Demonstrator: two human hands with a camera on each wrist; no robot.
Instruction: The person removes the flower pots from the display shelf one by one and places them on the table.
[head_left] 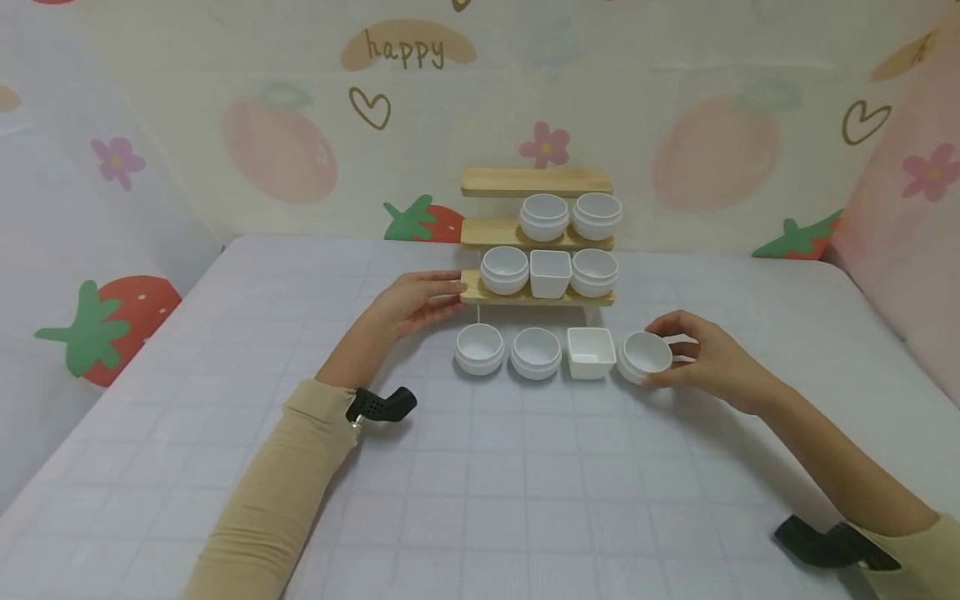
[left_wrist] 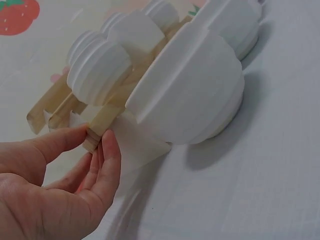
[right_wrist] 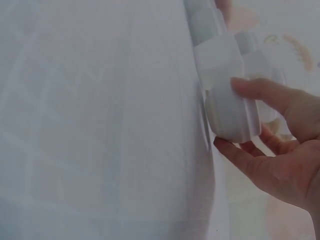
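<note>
My left hand (head_left: 422,302) pinches the left end of the lowest board (head_left: 472,294) of a three-tier wooden shelf; the left wrist view shows thumb and fingers on the board's tip (left_wrist: 102,122). At the right end of a row on the table, my right hand (head_left: 716,362) grips a round white bowl (head_left: 639,357), thumb on the near side and fingers on the far side. Left of that bowl stand a square white bowl (head_left: 591,354) and two round ones, a middle bowl (head_left: 536,354) and a leftmost bowl (head_left: 480,350).
The lowest tier bears a round bowl (head_left: 505,271), a square bowl (head_left: 551,275) and another round bowl (head_left: 595,273). Two round bowls, one on the left (head_left: 543,218) and one on the right (head_left: 597,217), sit on the middle tier. A patterned cloth backdrop (head_left: 450,133) hangs behind the table (head_left: 465,500).
</note>
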